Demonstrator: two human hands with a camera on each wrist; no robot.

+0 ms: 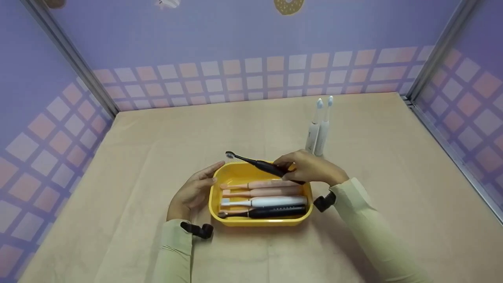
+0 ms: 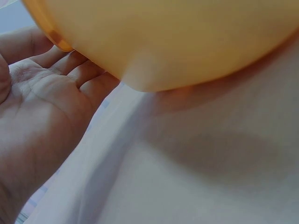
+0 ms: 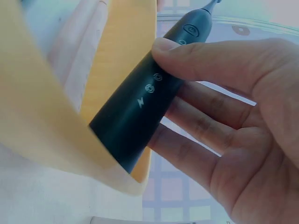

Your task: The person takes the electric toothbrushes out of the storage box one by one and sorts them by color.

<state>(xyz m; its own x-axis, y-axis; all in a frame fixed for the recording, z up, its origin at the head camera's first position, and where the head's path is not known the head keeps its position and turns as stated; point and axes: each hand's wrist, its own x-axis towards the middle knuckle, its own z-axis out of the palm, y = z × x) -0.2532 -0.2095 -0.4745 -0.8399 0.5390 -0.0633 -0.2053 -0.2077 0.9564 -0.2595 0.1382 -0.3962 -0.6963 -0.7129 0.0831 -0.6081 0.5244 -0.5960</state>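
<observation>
A yellow plastic basket (image 1: pixel 261 223) holds several electric toothbrushes lying side by side: pink toothbrushes (image 1: pixel 271 192), a white toothbrush (image 1: pixel 275 202) and a black toothbrush (image 1: pixel 275 212). My right hand (image 1: pixel 310 168) pinches another black electric toothbrush (image 3: pixel 149 88) by its handle, thumb on the button side. Its brush head points left and up in the head view, and its handle end dips inside the basket's right rim. At the basket's left end, my left hand (image 1: pixel 194 192) touches the outer wall and rim with extended fingers (image 2: pixel 98 86); their tips are hidden in the left wrist view.
Two white electric toothbrushes (image 1: pixel 322 131) stand upright behind the right hand, their bases partly hidden. A beige cloth (image 1: pixel 177 133) covers the table. Patterned panels (image 1: pixel 251 47) rise at the back and both sides, with metal posts (image 1: pixel 74 59) at the corners.
</observation>
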